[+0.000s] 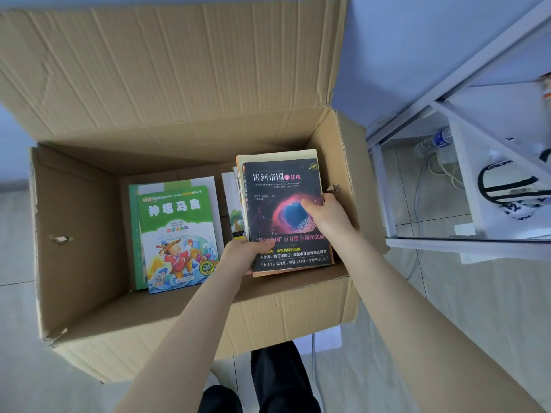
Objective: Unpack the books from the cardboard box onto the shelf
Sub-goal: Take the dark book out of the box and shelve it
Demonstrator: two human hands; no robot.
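Inside the open cardboard box (77,228), both hands grip a small stack of books topped by a black book (283,204) with a red nebula cover: the left hand (243,253) clasps its corner at seven o'clock, the right hand (325,214) clamps its edge at three o'clock. A green children's book (176,231) lies flat at nine o'clock of the stack, and the white shelf (465,120) stands at two o'clock, beyond the box.

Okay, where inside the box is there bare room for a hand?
Bare floor lies between the box's left wall and the green book. It is crowded on the right, where both hands grip the black book on its stack.
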